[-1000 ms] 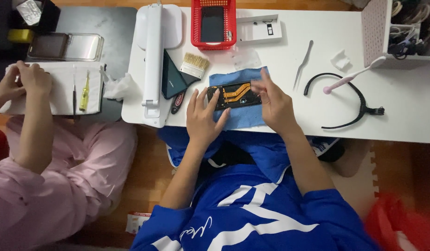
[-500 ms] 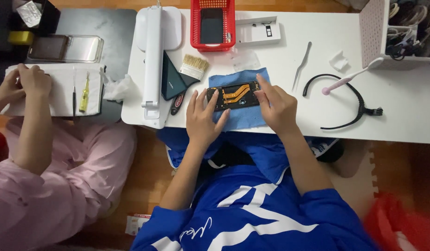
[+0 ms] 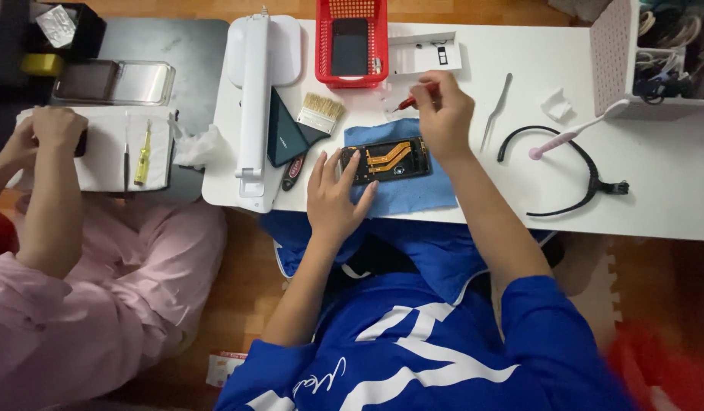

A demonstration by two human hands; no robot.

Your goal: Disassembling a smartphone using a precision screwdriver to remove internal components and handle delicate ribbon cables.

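Observation:
An opened phone with orange flex cables lies on a blue cloth at the front edge of the white table. My left hand rests on the phone's left end and steadies it. My right hand is raised just behind the phone, its fingers closed around a small red-handled screwdriver whose tip points left.
A red basket holding a dark phone stands behind, beside a white lamp base, a brush, metal tweezers, a black headband and a pink toothbrush. Another person in pink works at the left.
My right hand has left the phone's right end, moved back and picked up the red screwdriver. My left hand stays on the phone.

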